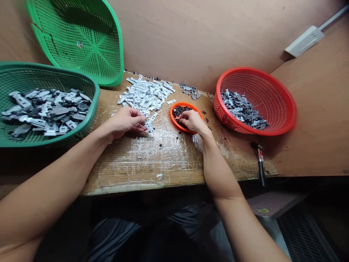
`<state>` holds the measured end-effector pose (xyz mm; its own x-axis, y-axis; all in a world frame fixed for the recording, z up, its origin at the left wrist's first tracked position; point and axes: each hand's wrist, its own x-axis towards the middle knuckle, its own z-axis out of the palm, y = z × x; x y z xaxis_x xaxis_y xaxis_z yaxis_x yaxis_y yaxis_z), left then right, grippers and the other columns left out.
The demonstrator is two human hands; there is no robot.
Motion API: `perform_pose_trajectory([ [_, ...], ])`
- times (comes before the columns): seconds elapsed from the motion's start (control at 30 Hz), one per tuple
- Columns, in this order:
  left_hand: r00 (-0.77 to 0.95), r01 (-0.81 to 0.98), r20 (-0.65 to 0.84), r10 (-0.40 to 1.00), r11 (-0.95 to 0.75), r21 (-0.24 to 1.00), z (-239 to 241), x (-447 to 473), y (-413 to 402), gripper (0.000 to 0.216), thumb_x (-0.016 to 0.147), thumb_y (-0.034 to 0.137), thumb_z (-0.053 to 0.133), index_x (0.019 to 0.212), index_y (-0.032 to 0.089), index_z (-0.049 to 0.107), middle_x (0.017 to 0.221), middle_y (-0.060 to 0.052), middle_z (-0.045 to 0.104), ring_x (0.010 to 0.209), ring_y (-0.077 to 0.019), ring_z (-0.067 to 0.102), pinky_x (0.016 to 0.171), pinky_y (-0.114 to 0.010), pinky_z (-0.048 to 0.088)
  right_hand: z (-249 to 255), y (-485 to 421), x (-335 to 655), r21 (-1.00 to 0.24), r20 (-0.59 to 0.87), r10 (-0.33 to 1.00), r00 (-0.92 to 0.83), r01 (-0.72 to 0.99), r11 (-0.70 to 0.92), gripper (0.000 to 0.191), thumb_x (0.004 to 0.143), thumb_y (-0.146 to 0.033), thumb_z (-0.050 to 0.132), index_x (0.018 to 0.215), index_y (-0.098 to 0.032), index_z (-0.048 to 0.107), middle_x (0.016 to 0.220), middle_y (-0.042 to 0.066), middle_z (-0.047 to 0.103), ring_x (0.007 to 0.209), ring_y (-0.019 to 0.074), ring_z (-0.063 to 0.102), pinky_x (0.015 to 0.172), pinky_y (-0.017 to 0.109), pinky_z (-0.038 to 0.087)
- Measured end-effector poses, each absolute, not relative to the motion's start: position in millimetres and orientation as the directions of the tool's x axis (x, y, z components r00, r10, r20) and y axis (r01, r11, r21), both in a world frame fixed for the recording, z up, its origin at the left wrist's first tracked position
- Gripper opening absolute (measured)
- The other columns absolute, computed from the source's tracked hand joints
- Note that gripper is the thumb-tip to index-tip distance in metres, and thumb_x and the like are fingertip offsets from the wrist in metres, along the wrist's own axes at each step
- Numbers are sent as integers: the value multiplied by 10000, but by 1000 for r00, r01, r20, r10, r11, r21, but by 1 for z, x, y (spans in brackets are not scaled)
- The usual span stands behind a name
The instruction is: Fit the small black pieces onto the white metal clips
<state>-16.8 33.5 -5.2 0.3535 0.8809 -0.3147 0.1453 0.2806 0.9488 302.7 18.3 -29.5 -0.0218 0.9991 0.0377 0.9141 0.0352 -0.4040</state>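
My left hand (127,123) is at the front edge of a pile of flat silvery metal plates (147,92). Its thumb and fingers are closed on the end of one slotted metal plate (149,126), which points away to the right. Over a small orange dish (171,115), my right hand (191,121) reaches down with its fingers pinched among small black parts (178,110). Whatever sits between those fingertips is hidden.
At left, a dark green basket (94,105) holds many assembled metal pieces; a bright green basket (120,54) leans behind it. A red basket (290,112) with grey plates stands right, near a hammer (261,163). Grey plates (191,91) lie by the back wall.
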Motion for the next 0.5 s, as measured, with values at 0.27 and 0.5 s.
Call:
perform_pose_trajectory([
  [0.27, 349, 107, -281, 894, 260, 960, -13, -17, 36, 231, 846, 138, 893, 704, 168, 712, 686, -80, 717, 669, -189, 774, 687, -311, 662, -21, 12, 305, -239, 94, 995, -40, 969, 61, 204, 848, -50, 611, 825, -157, 784, 833, 116, 759, 813, 242, 664, 850, 403, 476],
  [0.5, 364, 84, -299, 882, 289, 954, -13, -13, 29, 231, 851, 133, 871, 701, 169, 699, 677, -82, 719, 688, -201, 786, 679, -307, 656, -11, -3, 289, -745, 145, 989, 39, 662, 83, 79, 907, -208, 661, 877, -188, 732, 761, 34, 685, 658, 157, 566, 666, 344, 465],
])
